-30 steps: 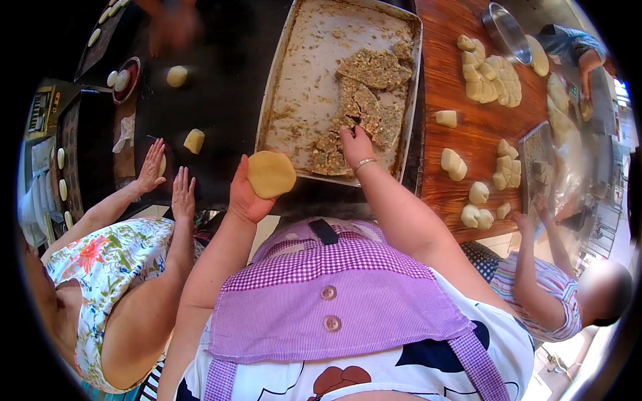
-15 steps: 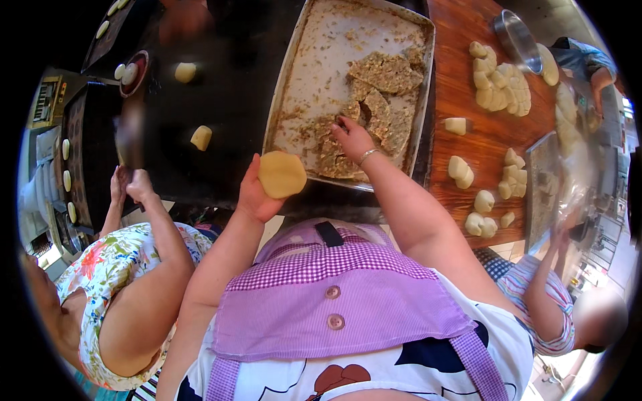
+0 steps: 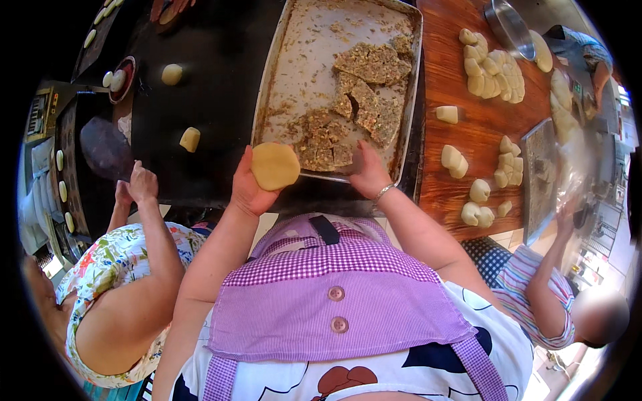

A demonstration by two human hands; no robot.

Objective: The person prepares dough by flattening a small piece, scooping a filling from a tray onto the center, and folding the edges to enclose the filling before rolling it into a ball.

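Observation:
My left hand (image 3: 253, 186) holds a flat round of yellow dough (image 3: 275, 166) by its left side and lower edge. Beside the round, a large metal tray (image 3: 294, 60) carries a chunky brown filling (image 3: 374, 110), scored into pieces at its near left part. My right hand (image 3: 372, 175) is over the tray's near edge, to the right of the cut filling. Between its thumb and fingers is a blurred brown piece, which looks like filling.
Two dough pieces (image 3: 190, 139) lie on the black table to the left. Several dough lumps (image 3: 495, 73) and a steel bowl (image 3: 509, 30) stand on the wooden table (image 3: 441, 180) at right. A co-worker at left holds a dark round paddle-like object (image 3: 107, 148); others work at right.
My right hand has drawn back from the filling toward the tray's near edge. My left hand still holds the dough round. The co-worker's dark object at left has swung into a flatter view.

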